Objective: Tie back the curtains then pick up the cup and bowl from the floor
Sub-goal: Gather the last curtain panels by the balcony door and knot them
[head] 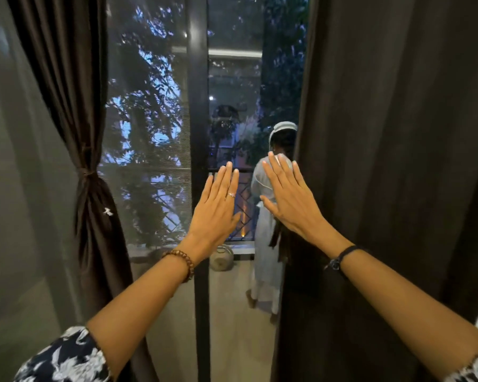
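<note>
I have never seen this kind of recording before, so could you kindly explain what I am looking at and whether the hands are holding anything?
This is a single picture from a camera worn on a person's head, looking forward and down. The left hand and right hand are raised, fingers straight, holding nothing. The left curtain is already tied back; the right curtain hangs loose. Between them is a dark door frame, whose glass shows trees and the person's reflection. No cup or bowl is visible.
</note>
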